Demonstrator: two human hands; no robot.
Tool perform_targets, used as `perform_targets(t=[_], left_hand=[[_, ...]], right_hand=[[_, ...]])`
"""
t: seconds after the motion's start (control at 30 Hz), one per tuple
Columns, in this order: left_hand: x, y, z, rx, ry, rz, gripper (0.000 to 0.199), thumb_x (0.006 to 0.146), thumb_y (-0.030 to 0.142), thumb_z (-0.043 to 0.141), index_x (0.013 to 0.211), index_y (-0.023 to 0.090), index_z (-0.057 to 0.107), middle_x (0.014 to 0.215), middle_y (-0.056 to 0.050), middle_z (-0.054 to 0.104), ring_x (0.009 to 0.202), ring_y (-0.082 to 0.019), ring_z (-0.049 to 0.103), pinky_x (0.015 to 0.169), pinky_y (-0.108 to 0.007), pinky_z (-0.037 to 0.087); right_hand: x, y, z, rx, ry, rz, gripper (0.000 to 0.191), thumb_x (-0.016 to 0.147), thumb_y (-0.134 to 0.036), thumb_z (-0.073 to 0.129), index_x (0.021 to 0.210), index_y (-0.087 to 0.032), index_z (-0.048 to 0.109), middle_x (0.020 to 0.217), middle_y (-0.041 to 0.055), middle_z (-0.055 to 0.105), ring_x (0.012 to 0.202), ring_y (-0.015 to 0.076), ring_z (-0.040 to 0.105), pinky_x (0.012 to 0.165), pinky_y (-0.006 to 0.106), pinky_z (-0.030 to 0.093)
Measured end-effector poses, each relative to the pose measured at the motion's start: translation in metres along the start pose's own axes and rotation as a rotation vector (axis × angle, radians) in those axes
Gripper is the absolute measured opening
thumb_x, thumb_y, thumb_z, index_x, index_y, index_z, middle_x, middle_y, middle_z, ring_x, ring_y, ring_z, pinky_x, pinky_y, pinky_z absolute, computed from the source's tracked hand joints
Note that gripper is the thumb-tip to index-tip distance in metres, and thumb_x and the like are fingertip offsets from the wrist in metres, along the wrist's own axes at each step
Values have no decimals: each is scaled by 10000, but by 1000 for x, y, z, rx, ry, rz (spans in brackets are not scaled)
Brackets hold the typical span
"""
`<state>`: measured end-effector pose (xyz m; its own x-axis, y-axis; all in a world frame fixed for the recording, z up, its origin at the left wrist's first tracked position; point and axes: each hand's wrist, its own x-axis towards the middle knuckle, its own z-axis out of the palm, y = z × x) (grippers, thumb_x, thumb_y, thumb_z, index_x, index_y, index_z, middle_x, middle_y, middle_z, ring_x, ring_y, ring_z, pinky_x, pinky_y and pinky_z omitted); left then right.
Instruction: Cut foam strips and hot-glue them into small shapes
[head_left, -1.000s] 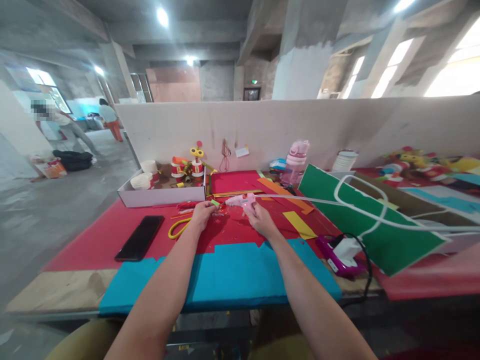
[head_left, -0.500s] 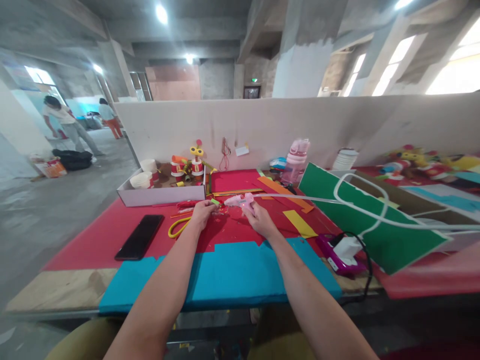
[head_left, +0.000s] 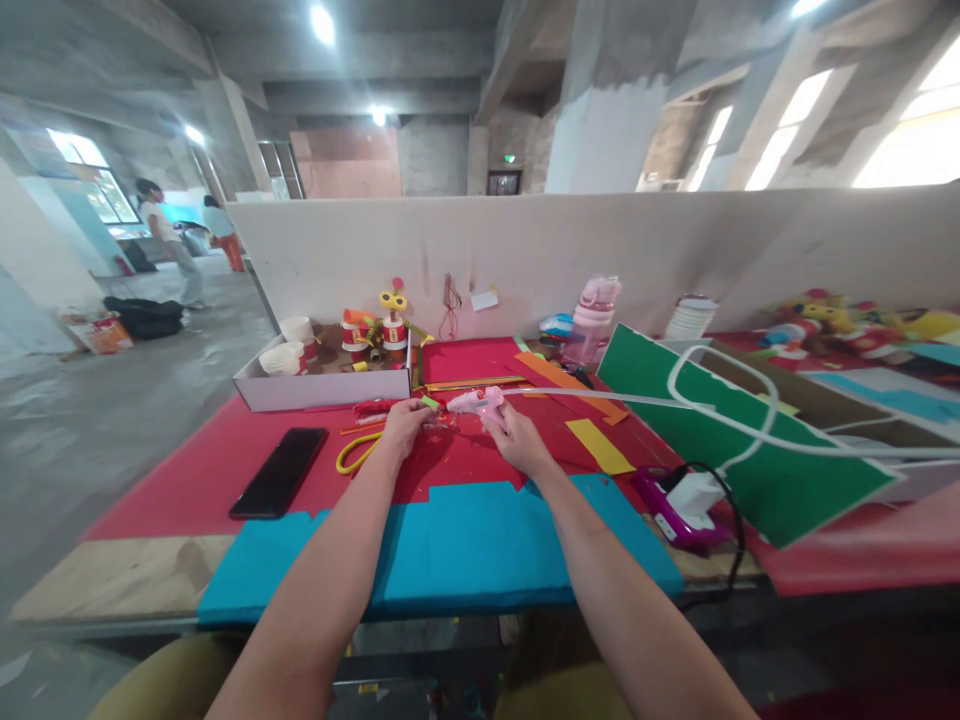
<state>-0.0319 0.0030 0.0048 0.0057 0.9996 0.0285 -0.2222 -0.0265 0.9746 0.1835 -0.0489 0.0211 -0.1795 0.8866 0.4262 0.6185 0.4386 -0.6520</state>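
A pink hot glue gun (head_left: 475, 402) is gripped in my right hand (head_left: 517, 438), its nozzle pointing left. Between the fingertips of my left hand (head_left: 406, 426) is a small light-green piece (head_left: 430, 402), close to the nozzle; whether the two touch I cannot tell. A white cord (head_left: 600, 395) runs right from the gun. Just left of my left hand lies a yellow loop (head_left: 357, 455), which looks like a scissors handle. Small scraps litter the red table covering (head_left: 465, 460) under my hands.
A black phone (head_left: 279, 473) lies at left. Behind stands a white box (head_left: 326, 392) with paper cups and a paper-cup figure (head_left: 394, 325). At right are a green board (head_left: 720, 440), a purple power strip (head_left: 679, 515) and a pink bottle (head_left: 592, 320). Blue sheet (head_left: 480, 550) covers the front edge.
My hands, the glue gun and the green piece have hardly moved. In the background at left, a person has straightened up from bending and shifted to the right.
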Motion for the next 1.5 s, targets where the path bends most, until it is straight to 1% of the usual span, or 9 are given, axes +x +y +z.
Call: perform_targets(t=[0.13,0.37,0.5,0.6,0.83,1.07,1.33,1.5], left_hand=[[0,-1,0,4,3,8,246,490,244,793,599,119,611,547,-19,616,506,-111,568,531,-228,440],[-2,0,2,18,10,17,233,489,244,781,595,120,615,535,-14,609,491,-103,549,519,-224,420],[-2,0,3,7,16,20,231,480,239,777,593,119,615,526,-10,608,481,-100,544,515,-221,418],[-2,0,3,4,17,15,228,482,237,777,582,122,607,522,-7,604,484,-103,552,514,-221,418],[-3,1,2,22,7,22,222,487,238,767,592,116,613,533,-19,617,485,-107,556,521,-225,427],[-3,1,3,43,11,18,228,492,242,779,587,121,609,525,-14,606,480,-106,549,513,-226,423],[-3,0,2,63,4,8,213,492,236,768,604,122,628,546,-24,626,501,-116,568,534,-235,453],[-2,-1,2,56,1,15,225,484,240,773,595,127,613,538,-16,622,499,-117,575,531,-235,458]], right_hand=[[0,-1,0,-23,-6,8,341,887,-349,463,1182,-187,517,999,116,704,918,251,662,756,273,460],[0,0,2,-66,14,-15,359,895,-353,444,1194,-162,498,1009,132,700,908,252,665,746,278,460],[1,5,4,-70,53,-63,342,890,-336,455,1178,-159,505,960,128,709,865,246,674,708,277,467],[1,7,5,-70,58,-62,353,889,-347,456,1176,-148,509,932,133,713,844,251,678,692,282,471],[1,7,4,-55,84,-63,378,897,-352,455,1219,-161,500,932,127,717,869,253,679,719,286,478],[1,6,4,-105,53,-51,386,901,-371,438,1202,-139,504,976,155,705,898,273,673,712,291,470],[1,9,6,-104,48,-60,400,904,-371,438,1234,-150,481,974,141,709,894,271,674,705,291,469],[2,9,6,-112,48,-67,365,905,-369,439,1200,-165,506,950,132,713,878,255,677,713,286,473]])
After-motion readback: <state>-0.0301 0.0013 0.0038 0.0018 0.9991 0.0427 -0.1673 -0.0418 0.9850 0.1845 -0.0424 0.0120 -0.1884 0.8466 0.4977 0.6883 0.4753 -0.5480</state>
